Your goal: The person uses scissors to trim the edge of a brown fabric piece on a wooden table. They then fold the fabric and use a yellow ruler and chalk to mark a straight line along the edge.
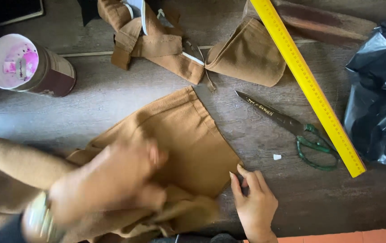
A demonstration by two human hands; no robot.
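Right hand (255, 203): fingers loosely curled, thumb and forefinger closed together on the near right corner of the brown cloth (188, 139), pinching its edge against the table (112, 94).
Left hand (112, 180): blurred, lying on top of the brown cloth toward its near left side; fingers look bent and drawn together over the folds, though I cannot tell whether they grip anything. A watch (37, 220) sits at the wrist.
Brown cloth: spread flat on the table in front of the person, bunched up at the near edge.
Tin (31, 67): round, tipped on its side, well to the left of the brown cloth and beyond it; its pale inside shows pink stains and a small scrap.
Scissors (292, 128): green-handled, closed, just right of the brown cloth.
Yellow ruler (310, 85): slanting past the scissors, farther right of the brown cloth.
Black bag (379, 90): crumpled, far right of the brown cloth.
Sewn brown pieces (193, 45): heaped beyond the brown cloth.
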